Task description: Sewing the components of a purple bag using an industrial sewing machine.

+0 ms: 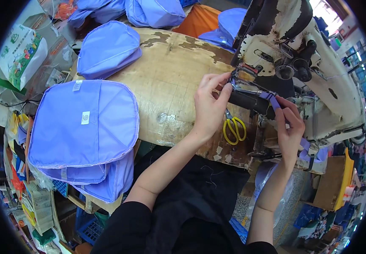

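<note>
"Strap (270, 99): where is it?"

"At the sewing machine (333, 91), pinched between thumb and fingers of the right hand (291, 122)."

"And the left hand (210, 101)?"

"Thumb and forefinger nearly meeting beside the machine; whether they hold anything cannot be told."

"Any room?"

"Bare tabletop (166, 89) leftward, to the stacked purple pieces (71, 127); scissors (225, 131) lie short of the near edge."

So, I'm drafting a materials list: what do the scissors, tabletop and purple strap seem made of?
Scissors: greyish, probably metal blades; smooth yellow plastic-looking handles. Tabletop: apparently wood or plywood, tan surface worn in dark patches. Purple strap: likely matte fabric webbing, thin, flat; weave unclear.
</note>
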The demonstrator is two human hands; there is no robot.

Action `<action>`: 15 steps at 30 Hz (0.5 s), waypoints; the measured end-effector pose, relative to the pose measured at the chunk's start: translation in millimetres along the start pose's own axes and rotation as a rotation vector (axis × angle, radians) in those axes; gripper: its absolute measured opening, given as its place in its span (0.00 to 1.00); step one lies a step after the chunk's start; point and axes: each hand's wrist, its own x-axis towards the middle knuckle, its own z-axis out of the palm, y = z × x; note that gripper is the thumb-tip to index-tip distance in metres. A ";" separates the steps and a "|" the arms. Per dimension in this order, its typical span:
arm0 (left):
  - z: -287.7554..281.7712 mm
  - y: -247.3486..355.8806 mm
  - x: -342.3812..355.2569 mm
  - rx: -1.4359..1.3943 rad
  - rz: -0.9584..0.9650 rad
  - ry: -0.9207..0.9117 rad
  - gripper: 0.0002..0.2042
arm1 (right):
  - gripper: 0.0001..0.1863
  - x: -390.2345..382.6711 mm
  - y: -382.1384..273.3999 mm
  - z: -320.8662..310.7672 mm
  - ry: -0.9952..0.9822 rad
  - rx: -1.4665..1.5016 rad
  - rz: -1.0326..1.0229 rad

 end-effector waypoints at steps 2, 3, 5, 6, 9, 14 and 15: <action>2.8 -2.4 0.4 -0.023 0.023 -0.003 0.14 | 0.04 -1.2 1.2 -0.6 0.021 -0.017 0.022; 3.7 -2.9 0.7 -0.025 0.036 0.003 0.14 | 0.04 -2.4 1.8 -0.1 0.026 -0.015 0.029; -0.2 -0.7 -0.4 0.014 0.071 0.050 0.14 | 0.01 -7.2 3.3 5.3 0.142 -0.028 -0.014; -2.6 2.0 -3.2 0.050 0.088 0.091 0.14 | 0.02 -13.1 4.4 8.8 0.225 -0.054 -0.052; -29.0 14.3 -19.4 0.294 0.304 0.062 0.12 | 0.05 -42.0 11.1 22.7 0.518 -0.019 -0.196; -98.8 40.0 -77.6 0.653 0.245 -0.102 0.11 | 0.05 -88.1 45.4 85.0 0.048 0.050 -0.113; -115.8 45.4 -90.0 0.829 0.197 -0.107 0.12 | 0.06 -94.6 54.1 100.0 -0.004 0.052 -0.067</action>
